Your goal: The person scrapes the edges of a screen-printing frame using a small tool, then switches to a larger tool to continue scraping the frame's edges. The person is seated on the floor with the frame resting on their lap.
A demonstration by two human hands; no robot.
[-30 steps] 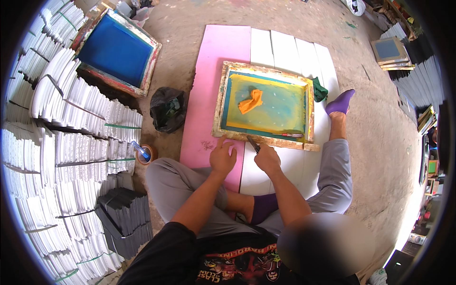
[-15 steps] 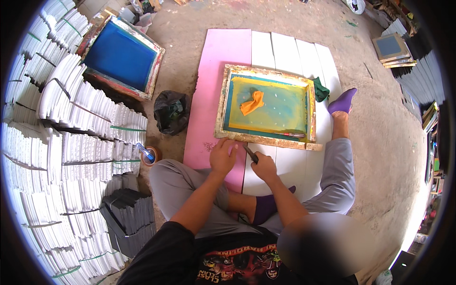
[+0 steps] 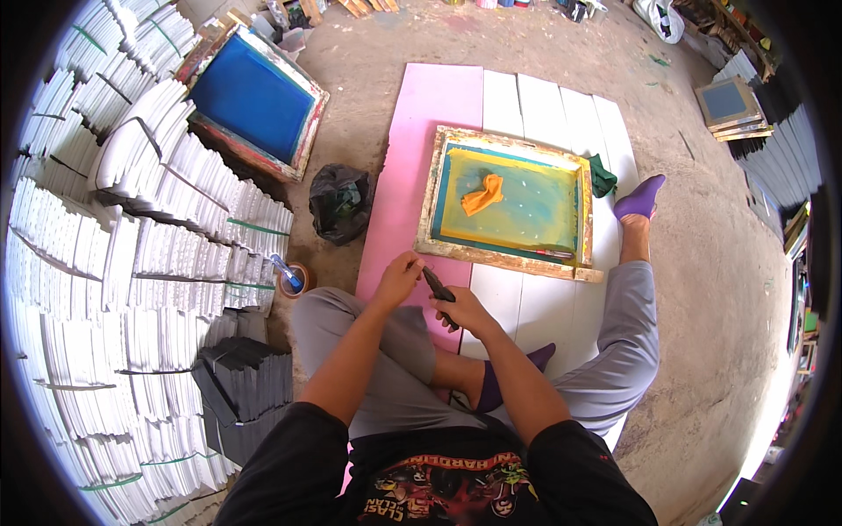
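Note:
My right hand (image 3: 463, 311) is wrapped round the handles of dark pliers (image 3: 435, 285), their nose pointing up and left. Close to that nose, my left hand (image 3: 401, 279) has its fingertips pinched together; whatever they hold is too small to make out. Both hands are above the pink board, just short of a worn wooden screen-printing frame (image 3: 509, 264). Inside the frame, an orange cloth (image 3: 483, 195) lies crumpled on the yellow and blue-green mesh. A thin tool (image 3: 554, 253) rests along the frame's near inner edge.
Pink board (image 3: 421, 114) and white boards (image 3: 500, 294) lie under the frame. A green cloth (image 3: 602, 176) touches its right side. To the left are a black plastic bag (image 3: 340, 203), a tape roll (image 3: 294, 280), a blue screen (image 3: 254, 92) and tall paper stacks (image 3: 175, 272).
My right hand has moved left and turned, bringing the pliers up beside my left hand. My left fingers have closed from a looser pose into a pinch. The whole view has shifted slightly.

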